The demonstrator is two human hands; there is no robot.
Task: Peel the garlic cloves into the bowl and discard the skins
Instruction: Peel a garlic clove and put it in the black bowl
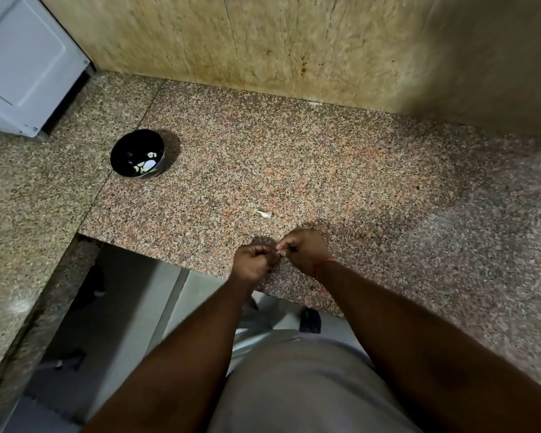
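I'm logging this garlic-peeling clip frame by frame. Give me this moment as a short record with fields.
left hand: left hand curled, pinching a small garlic clove together with the right
right hand: right hand pinching the same clove
bowl: black bowl far left on granite counter, pale pieces inside
loose scrap: pale skin piece on counter beyond the hands
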